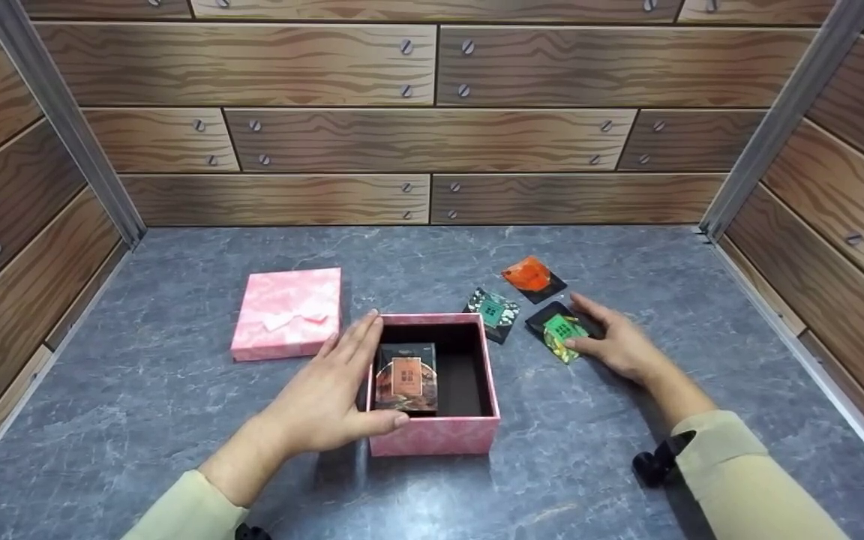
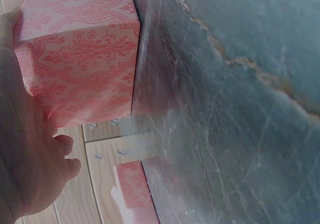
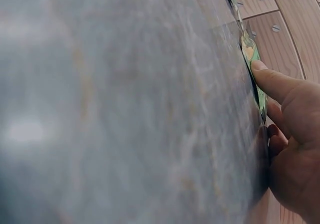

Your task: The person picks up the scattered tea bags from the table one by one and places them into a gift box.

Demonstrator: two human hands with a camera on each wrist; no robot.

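Note:
An uncovered pink box (image 1: 432, 436) stands at the centre of the head view. Inside it, on the left, lies a black packet with an orange label (image 1: 406, 376). My left hand (image 1: 319, 397) rests against the box's left side with its fingers extended, its thumb at the front rim. In the left wrist view, the box's patterned wall (image 2: 85, 74) shows beside that hand. To the right of the box, my right hand (image 1: 623, 346) grips a black packet with a green label (image 1: 561, 328) by its right side. The thumb lies on top; the other fingertips are partly hidden.
A pink lid with a bow (image 1: 293, 304) lies left of the box. A dark teal packet (image 1: 493, 311) lies against the box's right rear corner, and an orange-and-black packet (image 1: 533, 277) lies behind the gripped one. Wood-patterned walls (image 1: 432, 139) enclose the grey marbled tabletop (image 1: 177, 322).

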